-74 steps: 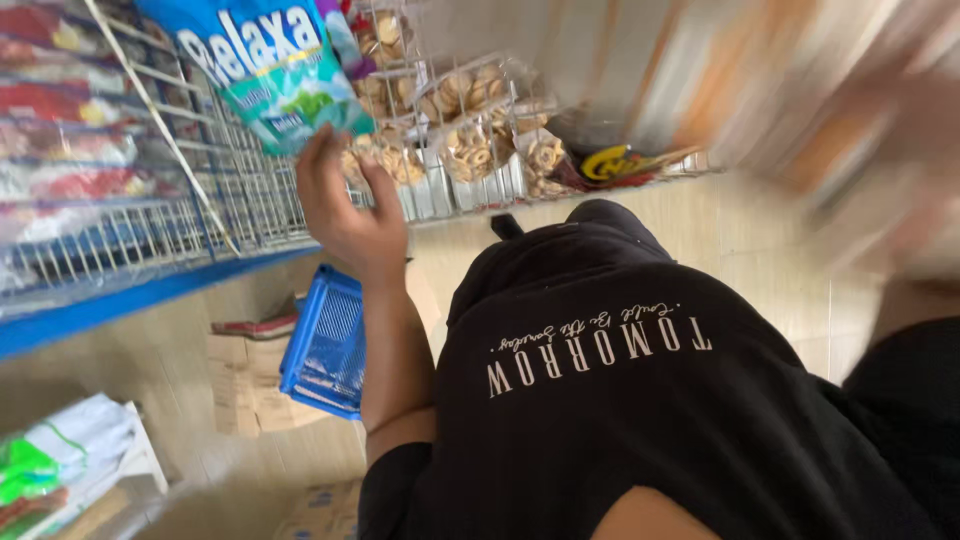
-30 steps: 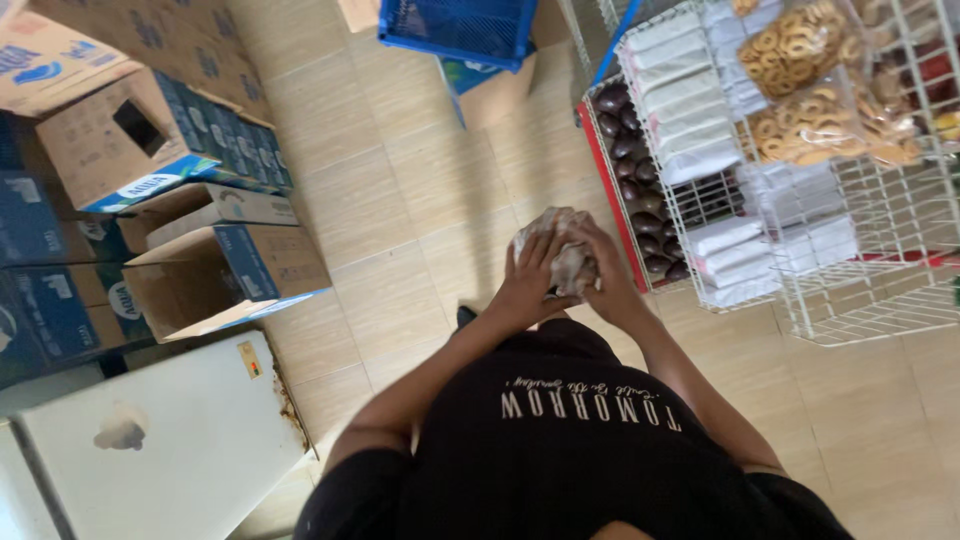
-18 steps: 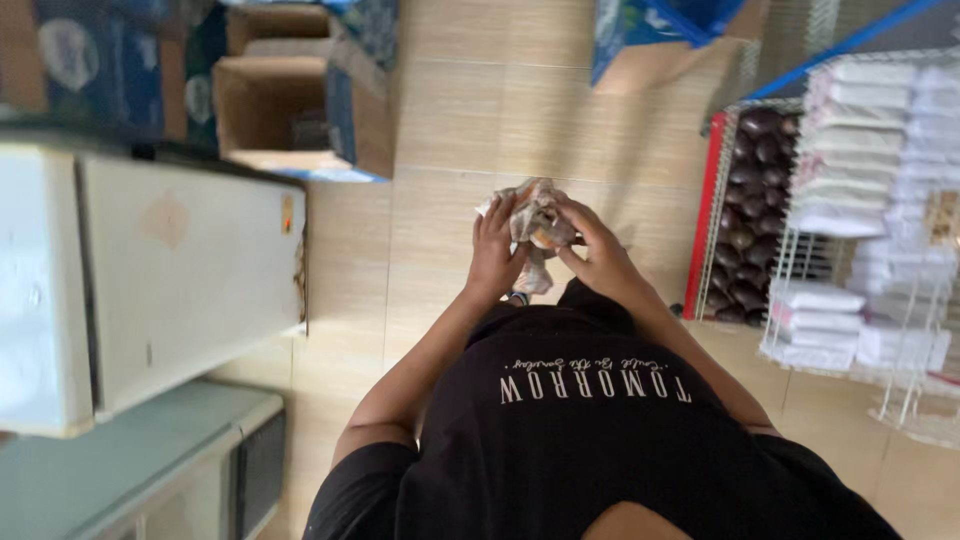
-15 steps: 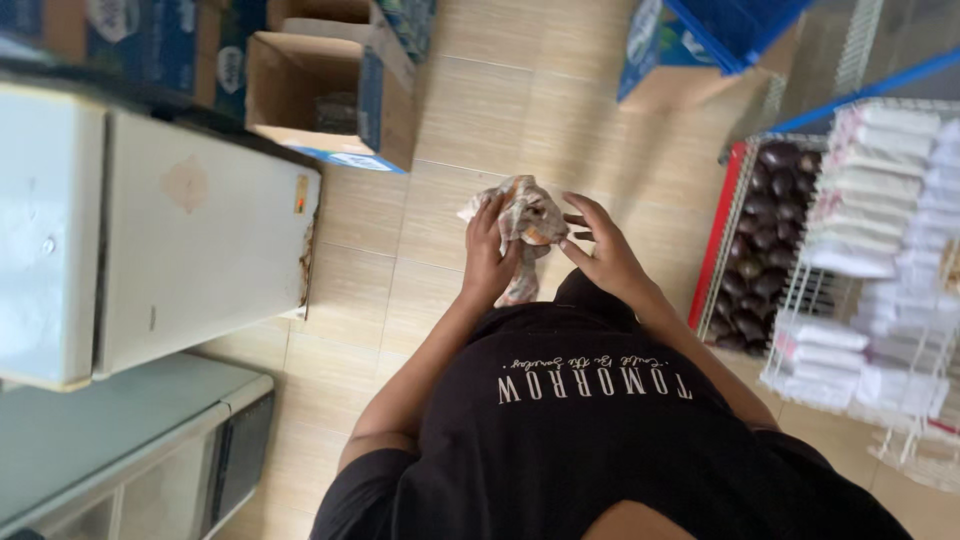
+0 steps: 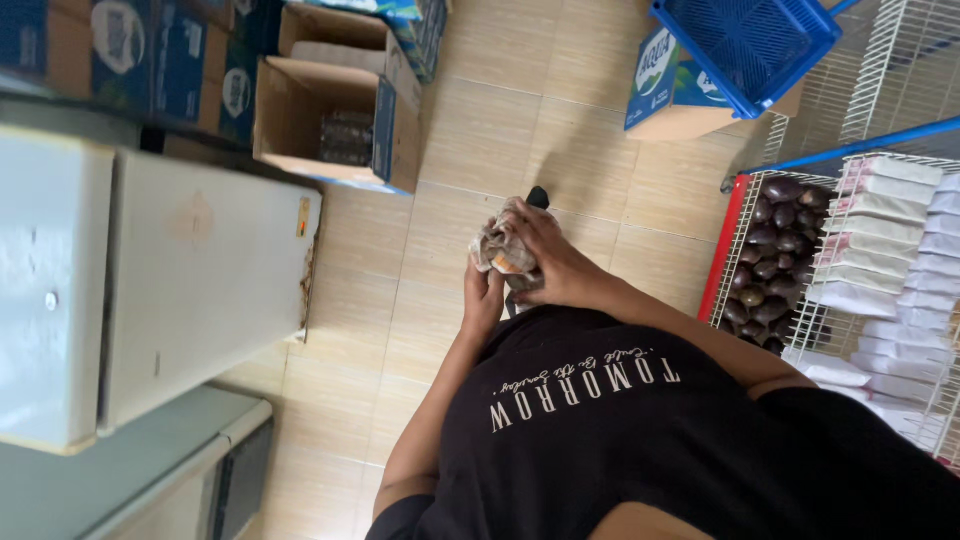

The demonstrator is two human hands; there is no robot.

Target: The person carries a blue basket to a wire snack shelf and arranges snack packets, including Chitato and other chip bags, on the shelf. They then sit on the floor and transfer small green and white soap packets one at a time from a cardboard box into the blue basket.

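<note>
- Over the tiled floor (image 5: pixel 480 130), just ahead of the black shirt, both hands meet on a small clear crinkled packet (image 5: pixel 497 250); it sits at waist height between them, well clear of any shelf or box
- I read the left hand (image 5: pixel 485 298) as cupping the packet from below, fingers closed up against its underside; the thumb is hidden behind the wrapper
- the right hand (image 5: pixel 558 262) lies over the top and far side, fingers curled and pressed together on the plastic; it grips the whole packet rather than pinching with the fingertips
- the contents look like brownish pieces with an orange patch, possibly a label; the view is too soft for me to say more
- to the left stands a white chest freezer (image 5: pixel 200 280); beyond it an open cardboard box (image 5: pixel 330 125) with dark goods inside
- to the right a wire rack (image 5: pixel 735 250) holds dark round fruits (image 5: pixel 765 265), with white wrapped packs (image 5: pixel 880 240) beside them; a blue plastic basket (image 5: pixel 745 40) rests on a carton further off
- my judgement: the step in hand is working the packet with both hands, held and not yet set anywhere; any next move calls for a firm hold by one hand before the other lets go, since the thin wrapper would slip or crush easily
</note>
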